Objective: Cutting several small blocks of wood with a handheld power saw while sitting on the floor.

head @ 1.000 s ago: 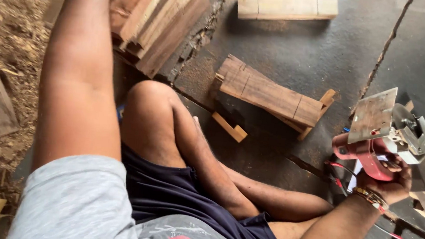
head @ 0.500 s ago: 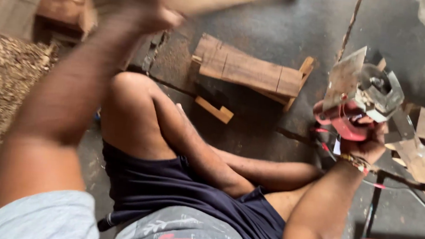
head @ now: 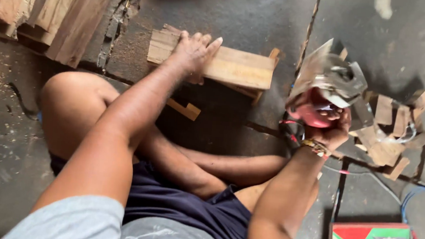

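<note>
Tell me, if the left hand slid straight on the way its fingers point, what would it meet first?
The left hand lies on the wooden plank, fingers pointing up-right; beyond the plank's far edge, seemingly only bare concrete floor.

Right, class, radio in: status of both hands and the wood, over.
Left hand flat on wooden block. Right hand gripping red power saw. Offcuts piled right of saw, apart from block.

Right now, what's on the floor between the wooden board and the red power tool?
In the head view, only bare dark floor with a crack separates the wooden board from the red power tool.
</note>
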